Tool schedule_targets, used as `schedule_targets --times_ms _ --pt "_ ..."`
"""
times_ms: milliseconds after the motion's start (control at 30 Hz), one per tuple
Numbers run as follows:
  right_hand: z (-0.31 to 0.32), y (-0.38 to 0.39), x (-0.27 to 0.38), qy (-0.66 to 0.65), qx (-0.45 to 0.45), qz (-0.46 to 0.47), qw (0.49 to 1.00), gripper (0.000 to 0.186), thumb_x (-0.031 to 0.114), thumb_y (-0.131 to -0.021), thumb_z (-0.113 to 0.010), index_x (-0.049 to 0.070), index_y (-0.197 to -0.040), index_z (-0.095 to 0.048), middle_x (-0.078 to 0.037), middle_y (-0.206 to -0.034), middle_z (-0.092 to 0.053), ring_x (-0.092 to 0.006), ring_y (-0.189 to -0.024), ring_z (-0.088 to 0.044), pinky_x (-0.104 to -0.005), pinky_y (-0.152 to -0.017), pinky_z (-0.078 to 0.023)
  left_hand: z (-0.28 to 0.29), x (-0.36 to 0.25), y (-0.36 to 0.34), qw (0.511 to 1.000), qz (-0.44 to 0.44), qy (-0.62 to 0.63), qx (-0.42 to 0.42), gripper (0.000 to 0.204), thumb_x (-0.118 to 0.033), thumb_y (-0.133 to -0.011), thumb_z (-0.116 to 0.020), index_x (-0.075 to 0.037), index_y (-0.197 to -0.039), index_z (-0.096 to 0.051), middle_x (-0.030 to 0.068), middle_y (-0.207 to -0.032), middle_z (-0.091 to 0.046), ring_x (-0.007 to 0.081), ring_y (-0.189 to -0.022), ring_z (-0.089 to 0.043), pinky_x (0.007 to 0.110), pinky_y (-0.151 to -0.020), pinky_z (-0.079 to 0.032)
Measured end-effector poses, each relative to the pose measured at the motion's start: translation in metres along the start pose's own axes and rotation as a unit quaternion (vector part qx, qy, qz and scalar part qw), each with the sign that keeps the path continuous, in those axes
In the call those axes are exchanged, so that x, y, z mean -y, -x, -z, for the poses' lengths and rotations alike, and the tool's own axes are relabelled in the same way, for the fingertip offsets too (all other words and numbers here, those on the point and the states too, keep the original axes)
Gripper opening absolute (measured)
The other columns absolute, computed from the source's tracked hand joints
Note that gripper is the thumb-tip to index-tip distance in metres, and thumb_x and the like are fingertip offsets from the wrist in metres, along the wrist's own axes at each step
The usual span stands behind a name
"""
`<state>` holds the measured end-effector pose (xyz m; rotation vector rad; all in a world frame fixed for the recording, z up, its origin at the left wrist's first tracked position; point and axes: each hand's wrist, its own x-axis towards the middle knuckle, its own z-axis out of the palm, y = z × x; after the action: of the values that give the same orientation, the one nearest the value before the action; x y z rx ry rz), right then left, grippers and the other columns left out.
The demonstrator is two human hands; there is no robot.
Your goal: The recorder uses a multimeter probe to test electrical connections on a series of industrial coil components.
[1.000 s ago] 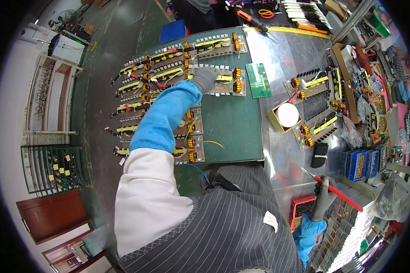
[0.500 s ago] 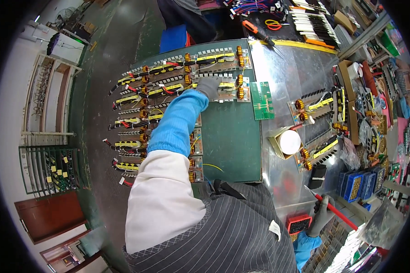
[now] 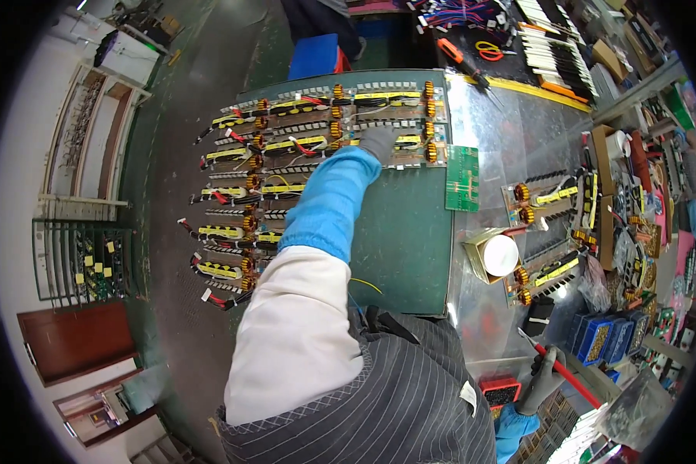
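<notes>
My left hand point(image 3: 377, 141), in a grey glove with a blue sleeve cover point(image 3: 325, 201), reaches onto a wired circuit board point(image 3: 408, 156) near the back right of several rows of such boards, which carry copper coils point(image 3: 430, 139) and yellow-wrapped cable bundles point(image 3: 297, 145). Its fingertips are hidden among the parts, so I cannot tell if they hold anything. My right hand point(image 3: 543, 379), also gloved, is closed around a red-handled tool point(image 3: 568, 375) with a thin metal tip, at the lower right. A bare green circuit board point(image 3: 462, 178) lies right of the rows.
The green mat point(image 3: 394, 255) borders a metal bench point(image 3: 479, 301) holding a white tub point(image 3: 500, 254), more wired boards point(image 3: 541, 271), blue bins point(image 3: 595, 338) and a red bin point(image 3: 499, 393). An orange screwdriver point(image 3: 460, 60) lies at the back. Another person's legs point(image 3: 317, 23) show beside a blue stool point(image 3: 313, 56).
The view has shifted, so the boards and bench appear further right. My left hand stays on the same board, moved only slightly. My right hand still grips the red tool.
</notes>
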<state>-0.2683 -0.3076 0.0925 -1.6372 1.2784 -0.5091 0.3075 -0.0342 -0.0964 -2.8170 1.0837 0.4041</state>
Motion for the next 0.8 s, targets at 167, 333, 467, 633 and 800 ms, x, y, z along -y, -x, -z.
schedule_targets --times_ms 167,333,467,633,800 --pt "0.007 0.003 -0.001 -0.003 0.018 0.005 1.0 0.025 0.028 -0.1 -0.066 0.003 -0.1 -0.068 -0.002 -0.071 -0.062 -0.0052 -0.057 -0.05 -0.0218 -0.05 -0.038 -0.002 0.011 0.008 1.0 -0.012 -0.002 0.018 0.049 -0.022 -0.087 -0.073 -0.01 -0.132 -0.056 0.0122 -0.135 -0.06 0.0326 -0.125 -0.059 0.049 -0.099 -0.051" --pt "0.011 0.011 0.001 -0.017 -0.017 -0.021 0.999 0.025 0.027 -0.1 -0.067 0.002 -0.1 -0.068 -0.002 -0.072 -0.062 -0.0052 -0.058 -0.052 -0.0216 -0.051 -0.039 -0.011 0.009 0.003 0.998 0.028 -0.043 -0.024 0.053 -0.02 -0.087 -0.072 -0.013 -0.137 -0.055 0.0132 -0.144 -0.056 0.0337 -0.129 -0.057 0.049 -0.104 -0.049" --pt "0.019 0.014 -0.002 -0.027 -0.037 -0.014 0.999 0.025 0.026 -0.099 -0.069 0.001 -0.101 -0.07 -0.002 -0.074 -0.063 -0.0066 -0.06 -0.054 -0.0225 -0.054 -0.042 0.006 0.0 0.003 0.998 0.065 -0.014 -0.004 0.056 -0.018 -0.085 -0.071 -0.012 -0.139 -0.053 0.0154 -0.142 -0.056 0.0344 -0.13 -0.055 0.049 -0.107 -0.047" --pt "0.024 0.013 -0.018 -0.052 -0.084 -0.03 0.995 0.025 0.024 -0.098 -0.07 0.0 -0.104 -0.071 -0.003 -0.079 -0.065 -0.0081 -0.065 -0.057 -0.0228 -0.059 -0.046 0.053 -0.057 0.019 0.994 -0.056 0.024 -0.089 0.062 -0.023 -0.083 -0.075 -0.01 -0.138 -0.05 0.0181 -0.135 -0.055 0.0376 -0.128 -0.054 0.049 -0.104 -0.047" --pt "0.012 0.012 -0.014 -0.055 -0.043 0.034 0.997 0.025 0.025 -0.1 -0.068 0.003 -0.112 -0.071 -0.003 -0.087 -0.068 -0.008 -0.073 -0.06 -0.0228 -0.065 -0.048 0.04 -0.163 0.004 0.967 -0.201 0.154 -0.041 0.06 -0.024 -0.087 -0.074 -0.014 -0.14 -0.049 0.0179 -0.135 -0.055 0.0383 -0.124 -0.056 0.049 -0.102 -0.049"
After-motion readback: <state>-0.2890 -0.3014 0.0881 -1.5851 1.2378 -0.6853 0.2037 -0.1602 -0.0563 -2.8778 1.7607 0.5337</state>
